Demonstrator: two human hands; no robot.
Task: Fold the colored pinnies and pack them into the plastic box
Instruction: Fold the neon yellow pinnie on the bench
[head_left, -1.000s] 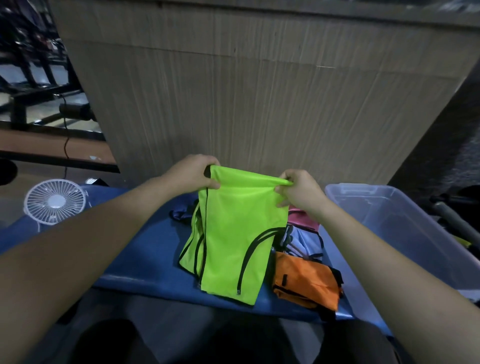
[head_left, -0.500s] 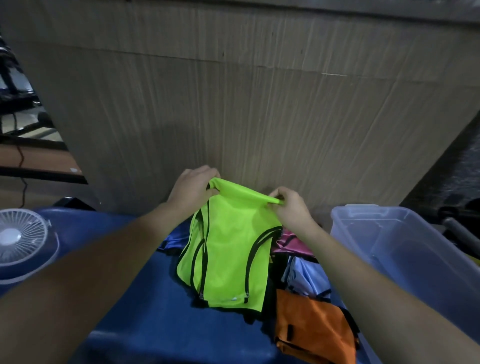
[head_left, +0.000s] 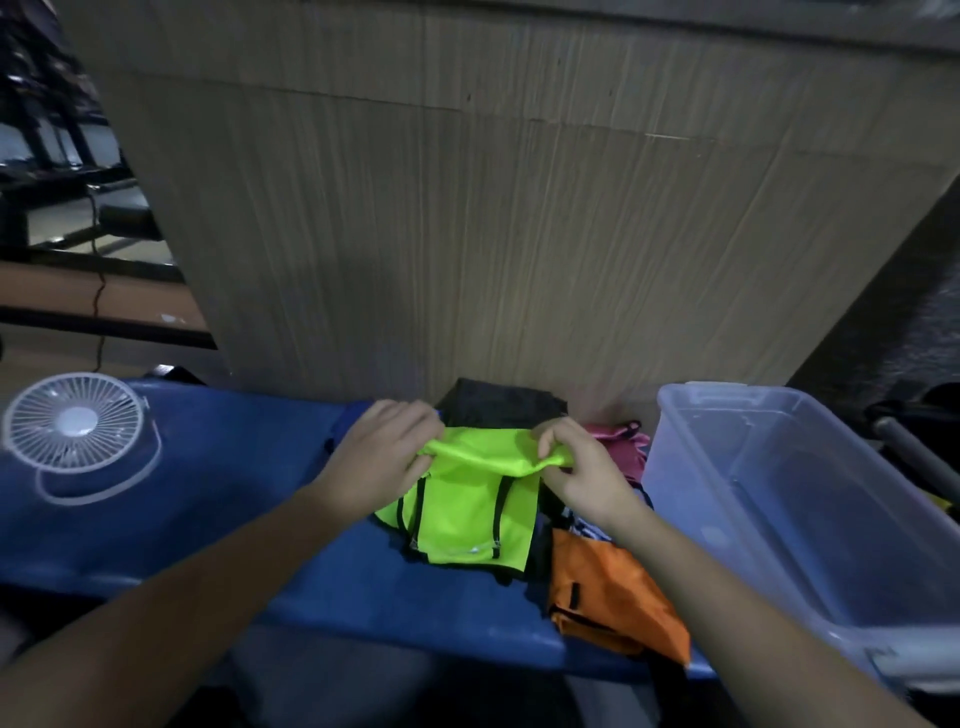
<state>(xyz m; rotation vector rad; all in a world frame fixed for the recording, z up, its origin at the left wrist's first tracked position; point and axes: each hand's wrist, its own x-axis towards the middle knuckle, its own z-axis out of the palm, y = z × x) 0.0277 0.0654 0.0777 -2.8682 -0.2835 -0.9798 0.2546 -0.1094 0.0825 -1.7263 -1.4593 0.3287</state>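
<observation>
- Lime-green pinny (head_left: 467, 512), black-trimmed, at lower centre of the frame; we see its lower part lying on the blue surface (head_left: 218, 499) and its top edge lifted and bunched.
- Left hand (head_left: 376, 460) grips the top edge at its left end, fingers curled round the cloth.
- Right hand (head_left: 582, 467) pinches the same edge at its right end.
- Orange pinny (head_left: 613, 603) lies just right of and below the green one; a pink pinny (head_left: 623, 447) shows beyond the right hand, a dark garment (head_left: 498, 408) above centre.
- Clear plastic box (head_left: 810, 499) stands at right of the frame.
- White fan (head_left: 72, 421) at left; we note a wood-grain panel (head_left: 467, 208) behind.
</observation>
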